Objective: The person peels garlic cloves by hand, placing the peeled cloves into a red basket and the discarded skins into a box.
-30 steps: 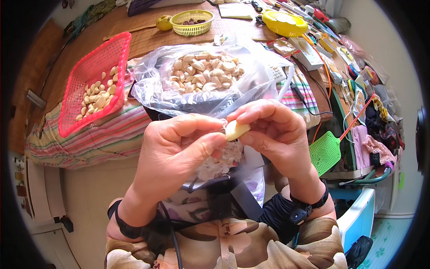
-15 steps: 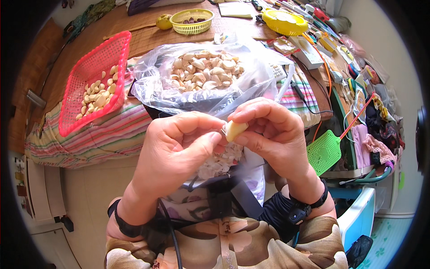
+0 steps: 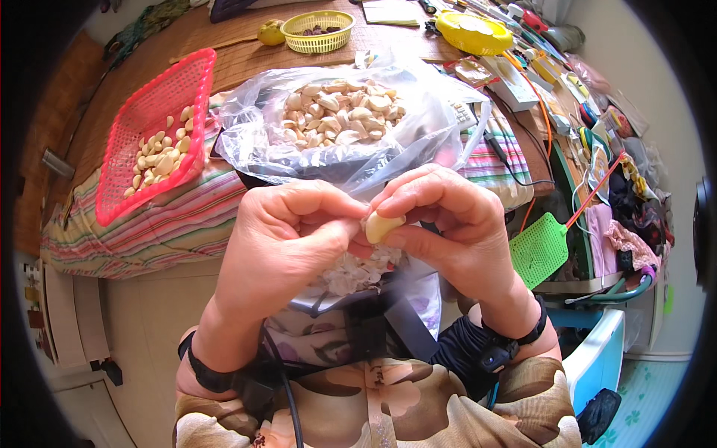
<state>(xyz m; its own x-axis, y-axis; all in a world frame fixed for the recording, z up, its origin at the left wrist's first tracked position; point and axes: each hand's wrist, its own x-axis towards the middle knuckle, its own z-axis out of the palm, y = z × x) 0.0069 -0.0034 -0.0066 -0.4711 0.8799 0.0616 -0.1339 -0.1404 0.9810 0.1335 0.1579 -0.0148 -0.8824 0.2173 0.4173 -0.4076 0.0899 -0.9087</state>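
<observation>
A pale, peeled-looking garlic clove (image 3: 382, 228) is held between the thumb and fingers of my right hand (image 3: 455, 224). My left hand (image 3: 295, 239) is closed in a pinch at the clove's left end, where a thin whitish bit of skin shows between the fingertips. Below both hands lies a heap of papery garlic skins (image 3: 355, 275), partly covered by them. Just beyond, unpeeled garlic cloves (image 3: 340, 112) fill a clear plastic bag (image 3: 250, 142). Peeled cloves (image 3: 158, 160) lie in a red mesh basket (image 3: 119, 168) to the left.
A yellow basket of dark items (image 3: 317, 45) and a yellow-green fruit (image 3: 272, 33) stand at the back of the table. Further right are a yellow bowl (image 3: 478, 33), a black cable (image 3: 499, 153) and a green fly swatter (image 3: 539, 250). Clutter lines the right side.
The clove has turned a little and shifted slightly down and left. My left fingertips have closed in against its end; both hands stay together.
</observation>
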